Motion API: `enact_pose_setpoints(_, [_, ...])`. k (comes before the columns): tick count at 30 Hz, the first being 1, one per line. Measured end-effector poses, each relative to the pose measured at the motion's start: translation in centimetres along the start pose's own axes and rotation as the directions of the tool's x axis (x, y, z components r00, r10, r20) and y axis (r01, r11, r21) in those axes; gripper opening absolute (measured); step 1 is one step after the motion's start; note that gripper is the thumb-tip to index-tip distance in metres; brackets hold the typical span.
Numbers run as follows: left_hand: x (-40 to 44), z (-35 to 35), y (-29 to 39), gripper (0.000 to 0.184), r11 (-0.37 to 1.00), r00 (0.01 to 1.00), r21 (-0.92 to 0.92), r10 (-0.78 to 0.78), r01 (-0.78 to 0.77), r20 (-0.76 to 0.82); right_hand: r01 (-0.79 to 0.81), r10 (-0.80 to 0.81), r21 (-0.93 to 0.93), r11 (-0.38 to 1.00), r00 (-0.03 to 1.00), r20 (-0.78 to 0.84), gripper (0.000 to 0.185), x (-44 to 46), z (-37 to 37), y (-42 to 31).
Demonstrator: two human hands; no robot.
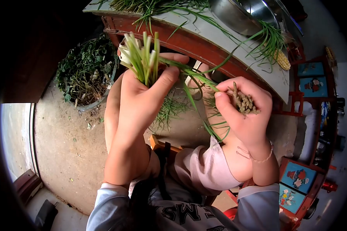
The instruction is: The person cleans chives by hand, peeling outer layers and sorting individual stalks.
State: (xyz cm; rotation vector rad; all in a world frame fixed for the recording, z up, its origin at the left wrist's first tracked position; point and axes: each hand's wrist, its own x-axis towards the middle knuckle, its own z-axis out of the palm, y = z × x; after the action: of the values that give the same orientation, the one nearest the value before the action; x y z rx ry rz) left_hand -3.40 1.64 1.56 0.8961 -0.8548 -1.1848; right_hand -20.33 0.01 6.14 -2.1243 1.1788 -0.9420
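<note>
My left hand (142, 84) is closed around a bunch of garlic chives (145, 57), its pale cut-looking stem ends pointing up. Long green leaves trail from the bunch toward the right. My right hand (246, 111) is curled closed around more chives; their brown, knobby, soil-covered root ends (243, 102) stick out above the thumb and forefinger. Green blades (198, 77) stretch between the two hands, some hanging over my lap. Which blades belong to which hand is hard to tell.
A table (227, 42) ahead holds loose chives (142, 5), a steel basin (239, 17) and a corn cob (282, 60). A tub of leafy scraps (86, 73) stands on the floor at left. Fallen green blades (167, 112) lie between my legs. Red cabinets (298, 179) line the right.
</note>
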Motion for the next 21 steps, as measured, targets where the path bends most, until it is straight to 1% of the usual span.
enact_pose_setpoints(1, [-0.1, 0.1, 0.1, 0.013, 1.000, 1.000, 0.013, -0.009, 0.009, 0.000, 0.002, -0.002, -0.002, 1.000, 1.000, 0.002, 0.010, 0.0, 0.1, 0.3])
enact_pose_setpoints(3, [-0.1, 0.0, 0.2, 0.014, 0.999, 1.000, 0.026, -0.019, 0.019, -0.003, 0.057, -0.056, 0.035, 0.998, 0.998, -0.039, 0.009, 0.1, 0.4, 0.7])
enact_pose_setpoints(6, [-0.1, -0.2, 0.1, 0.014, 0.999, 1.000, 0.038, -0.026, 0.026, 0.000, 0.021, -0.021, 0.017, 1.000, 1.000, -0.011, 0.009, 0.0, 0.3, 0.5])
enact_pose_setpoints(8, [-0.1, -0.2, 0.0, 0.013, 0.995, 0.999, 0.100, 0.024, -0.022, -0.023, 0.039, -0.039, 0.021, 0.999, 0.999, 0.002, 0.008, 0.0, 0.4, 0.3])
enact_pose_setpoints(9, [0.0, -0.2, -0.2, 0.013, 0.995, 0.999, 0.100, 0.024, -0.022, -0.024, 0.056, -0.056, 0.026, 0.998, 0.998, 0.012, 0.008, 0.1, 0.5, 0.2])
enact_pose_setpoints(11, [0.1, -0.4, -0.6, 0.013, 0.990, 0.993, 0.074, 0.119, -0.120, 0.014, 0.038, -0.039, 0.040, 0.998, 0.999, 0.033, 0.007, 0.1, 0.5, 0.0])
enact_pose_setpoints(12, [0.0, -0.5, -0.5, 0.013, 0.990, 0.993, 0.073, 0.119, -0.120, 0.013, 0.020, -0.023, 0.053, 0.998, 0.998, 0.052, 0.007, 0.1, 0.5, 0.0])
enact_pose_setpoints(14, [-0.1, -0.7, 0.1, 0.013, 0.989, 0.999, 0.150, 0.000, -0.005, 0.032, 0.007, -0.012, 0.076, 0.997, 0.998, 0.061, 0.006, 0.1, 0.5, 0.0])
enact_pose_setpoints(16, [-0.1, -0.6, -0.3, 0.013, 0.991, 1.000, 0.135, 0.015, -0.017, 0.018, -0.006, -0.001, 0.098, 0.995, 0.998, 0.070, 0.006, 0.1, 0.4, 0.0])
enact_pose_setpoints(18, [-0.1, -0.3, -0.5, 0.013, 0.992, 1.000, 0.119, 0.029, -0.029, 0.003, -0.040, 0.026, 0.189, 0.981, 0.997, 0.074, 0.004, 0.2, 0.3, 0.0])
enact_pose_setpoints(19, [-0.2, -0.1, -0.5, 0.013, 0.990, 1.000, 0.135, 0.030, -0.029, -0.008, -0.040, 0.026, 0.189, 0.981, 0.997, 0.074, 0.004, 0.2, 0.3, -0.1])
enact_pose_setpoints(21, [-0.2, 0.1, -0.3, 0.014, 0.988, 0.999, 0.150, 0.029, -0.026, -0.018, -0.110, 0.096, 0.202, 0.973, 0.992, 0.079, 0.004, 0.2, 0.1, -0.3])
